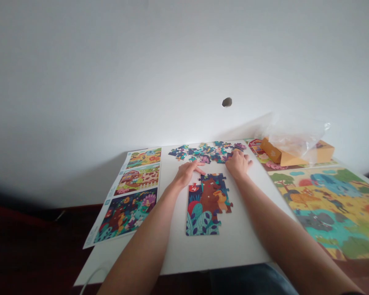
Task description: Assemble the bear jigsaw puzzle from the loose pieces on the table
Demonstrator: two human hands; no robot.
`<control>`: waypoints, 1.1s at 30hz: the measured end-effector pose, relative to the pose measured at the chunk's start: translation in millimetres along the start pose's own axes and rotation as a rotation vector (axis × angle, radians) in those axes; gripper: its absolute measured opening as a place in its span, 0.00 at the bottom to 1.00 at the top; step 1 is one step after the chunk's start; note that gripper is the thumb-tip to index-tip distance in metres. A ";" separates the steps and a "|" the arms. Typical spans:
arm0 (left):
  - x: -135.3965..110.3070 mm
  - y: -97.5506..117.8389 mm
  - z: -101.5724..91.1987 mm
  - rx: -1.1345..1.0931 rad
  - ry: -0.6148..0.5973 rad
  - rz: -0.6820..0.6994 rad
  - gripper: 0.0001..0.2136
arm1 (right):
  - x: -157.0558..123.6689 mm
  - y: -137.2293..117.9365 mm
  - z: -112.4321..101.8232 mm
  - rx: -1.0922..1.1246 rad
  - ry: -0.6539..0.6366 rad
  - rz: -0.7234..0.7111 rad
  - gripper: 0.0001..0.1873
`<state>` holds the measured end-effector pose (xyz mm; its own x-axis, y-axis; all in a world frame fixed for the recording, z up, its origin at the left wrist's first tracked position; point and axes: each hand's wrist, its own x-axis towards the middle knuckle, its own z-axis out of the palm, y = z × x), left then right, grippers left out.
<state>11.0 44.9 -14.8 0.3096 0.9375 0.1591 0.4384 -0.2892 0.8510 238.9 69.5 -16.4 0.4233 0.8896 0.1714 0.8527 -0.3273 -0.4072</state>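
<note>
A partly joined jigsaw puzzle (208, 200) lies on the white table, showing a brown bear with a honey pot among blue leaves. Just beyond its top left edge rests my left hand (187, 172), fingers stretched forward and thumb apart, with nothing visible in it. My right hand (238, 164) reaches to the right end of the pile of loose puzzle pieces (207, 151). Its fingers are bent down over a dark puzzle piece (229, 156) and seem to grip it; the fingertips are partly hidden.
A reference sheet (135, 188) with three printed pictures lies on the left. To the right are a finished animal puzzle (332, 209), an orange box (324, 151) and a clear plastic bag (298, 133). A white wall (172, 73) with a hole rises behind the table.
</note>
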 end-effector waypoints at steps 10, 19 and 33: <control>0.8 -4.6 -0.1 -0.009 -0.011 0.005 0.32 | 1.3 -1.0 -0.9 -0.038 -0.011 -0.021 0.26; 0.5 -3.4 0.1 -0.002 -0.003 0.018 0.31 | 1.9 -0.6 0.5 0.090 0.100 -0.098 0.30; 1.6 -1.1 -1.2 0.602 0.442 -0.275 0.16 | -46.9 -31.0 -7.4 0.014 -0.074 -0.084 0.17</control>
<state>10.0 46.9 -14.9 -0.1848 0.9439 0.2738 0.8700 0.0275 0.4923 194.9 35.6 -5.2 0.3263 0.9350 0.1390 0.8795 -0.2464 -0.4072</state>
